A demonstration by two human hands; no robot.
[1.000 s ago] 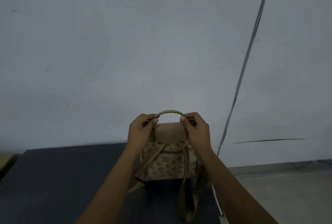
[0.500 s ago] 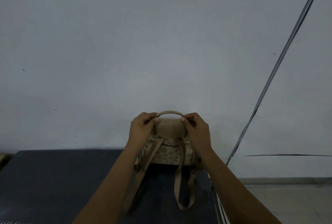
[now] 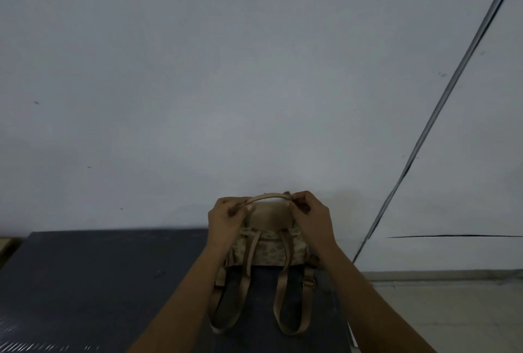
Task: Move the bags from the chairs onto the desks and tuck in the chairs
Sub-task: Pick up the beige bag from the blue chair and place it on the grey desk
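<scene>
between both hands' fingers (image 3: 237,206): the bag's handle (image 3: 268,197)

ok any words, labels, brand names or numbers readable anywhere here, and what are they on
None can be read. The patterned backpack held by its top handle shows only a blotchy print, no lettering. The dark desk and the grey wall carry no text, only small specks and a diagonal line.

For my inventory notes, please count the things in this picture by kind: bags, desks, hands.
Bags: 1, the tan backpack
Desks: 1, the dark desk
Hands: 2, left hand and right hand, both pinching the bag's top handle
Total: 4
</scene>
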